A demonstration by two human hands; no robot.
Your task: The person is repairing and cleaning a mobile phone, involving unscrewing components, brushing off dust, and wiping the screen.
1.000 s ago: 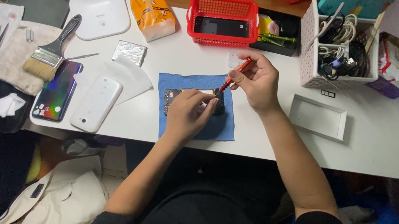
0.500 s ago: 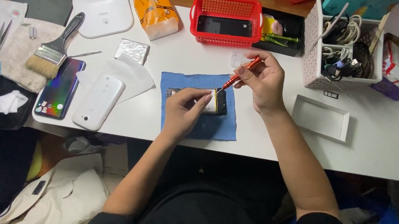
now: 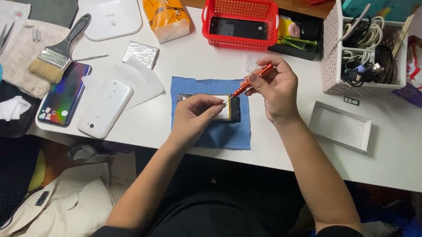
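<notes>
Head view: the person's left hand (image 3: 194,114) rests on the blue square cloth mat (image 3: 210,114) near the front edge of the white rectangular table (image 3: 407,153), its thumb and fingers pinched around the small dark opened handset (image 3: 229,108) that lies on the mat. The right hand (image 3: 277,87) holds the slim red-handled precision screwdriver (image 3: 247,84) in a pen-like pinch, fingers pressed together on the handle, with the tip slanting down to the handset's upper edge beside the left fingertips. Against the pictures of a second and half a second ago, the grip, the tool angle and the handset's place on the mat are practically unchanged; only the framing has shifted slightly. The inspector judges that the work at the handset's top corner continues at one spot, with no part seen lifted off. Whether the tip is seated in a screw cannot be told. Around the mat stand a red plastic mesh basket (image 3: 239,22), a white rectangular shallow tray (image 3: 339,126), a white rounded phone back cover (image 3: 105,108) and a flat bristle paintbrush (image 3: 58,48). Another person's arm shows at the left edge.
</notes>
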